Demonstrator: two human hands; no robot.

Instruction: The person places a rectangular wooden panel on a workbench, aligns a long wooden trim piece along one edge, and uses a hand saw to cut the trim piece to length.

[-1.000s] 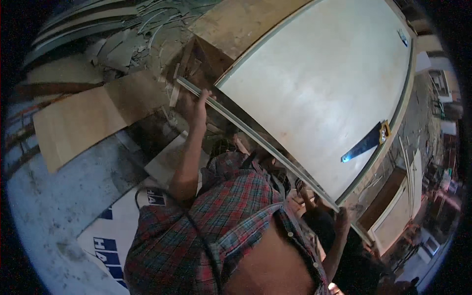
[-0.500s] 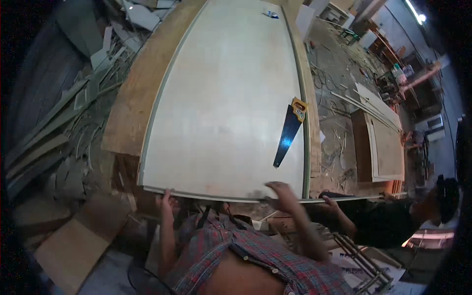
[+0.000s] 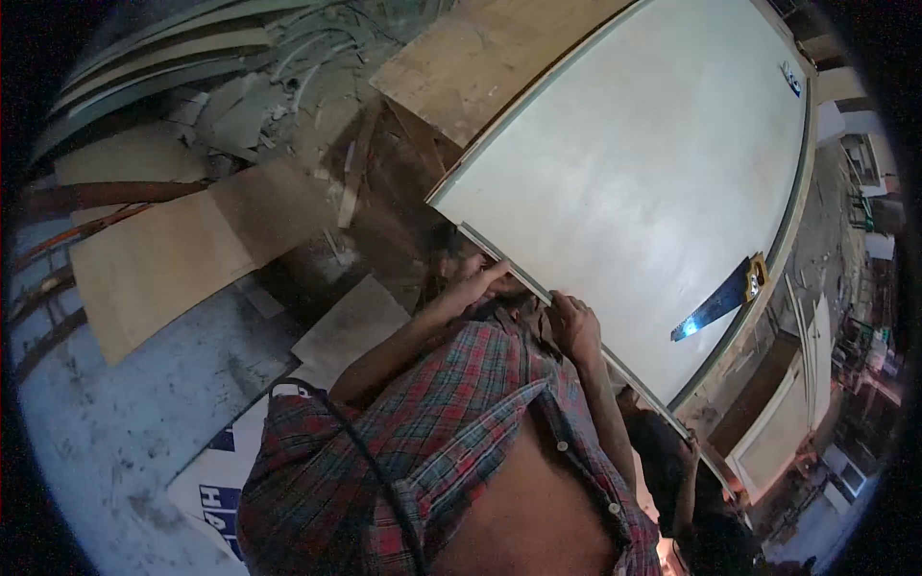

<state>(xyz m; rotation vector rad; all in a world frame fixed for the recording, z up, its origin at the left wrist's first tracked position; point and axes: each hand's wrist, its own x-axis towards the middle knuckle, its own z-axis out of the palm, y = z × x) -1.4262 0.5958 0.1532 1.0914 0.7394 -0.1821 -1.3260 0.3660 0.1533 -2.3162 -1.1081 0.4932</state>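
A long thin strip (image 3: 624, 370) lies along the near edge of a large pale panel (image 3: 634, 173). My left hand (image 3: 488, 280) is closed on the strip near its left end, with the fingers partly hidden below. Farther right along the strip, my right hand (image 3: 576, 326) grips it with bent fingers at the panel's edge. Another person's hand (image 3: 690, 449) holds the same strip toward its right end. On the panel rests a handsaw (image 3: 715, 300) with a dark blade and yellow handle, apart from both my hands.
A small blue and white item (image 3: 790, 79) lies at the panel's far right. Left of the panel are a wooden board (image 3: 490, 72), a bent brown sheet (image 3: 182, 254) and heaped offcuts (image 3: 230, 115). A cabinet-like box (image 3: 773, 422) stands at the right. A black cable (image 3: 360, 437) hangs across my shirt.
The view has turned, so the panel now sits at the upper right. My right hand, raised over the panel before, now grips the strip. The strip's left end has shifted rightward from the panel's corner.
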